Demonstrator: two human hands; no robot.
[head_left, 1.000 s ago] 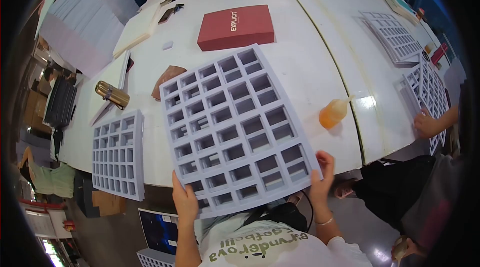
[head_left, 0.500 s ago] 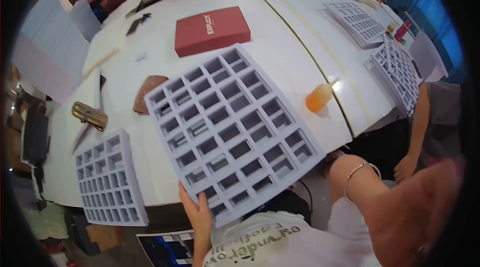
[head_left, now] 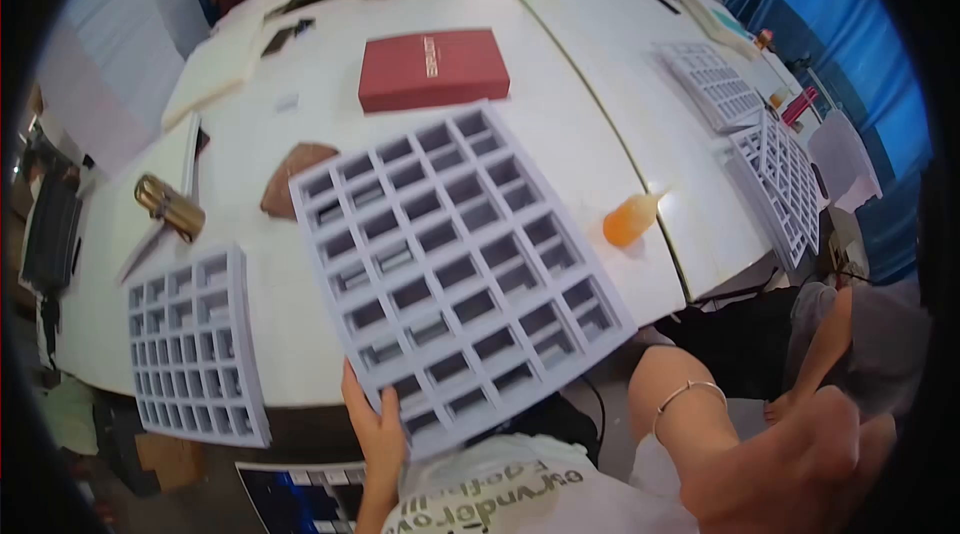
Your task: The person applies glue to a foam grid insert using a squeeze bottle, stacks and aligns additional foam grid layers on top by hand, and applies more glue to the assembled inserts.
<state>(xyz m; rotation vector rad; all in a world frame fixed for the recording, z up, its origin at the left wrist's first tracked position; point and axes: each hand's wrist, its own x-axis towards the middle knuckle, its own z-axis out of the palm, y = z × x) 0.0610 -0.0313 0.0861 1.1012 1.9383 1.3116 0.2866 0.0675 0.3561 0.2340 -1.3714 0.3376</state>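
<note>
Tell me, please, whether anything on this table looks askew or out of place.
At the right, the grid trays lie crossed at differing angles instead of squarely stacked. At left, another grid tray juts past the near edge of the table, looking poorly placed.

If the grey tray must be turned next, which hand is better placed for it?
Probably the left hand: it holds the grey tray by its near left side. The right hand is at the lower right, apart from the tray.

Bare tabletop (head_left: 560,134) gives passage between the red box (head_left: 433,74) and orange squeeze bottle (head_left: 626,223); the gridded tray (head_left: 443,297) blocks the near side.
</note>
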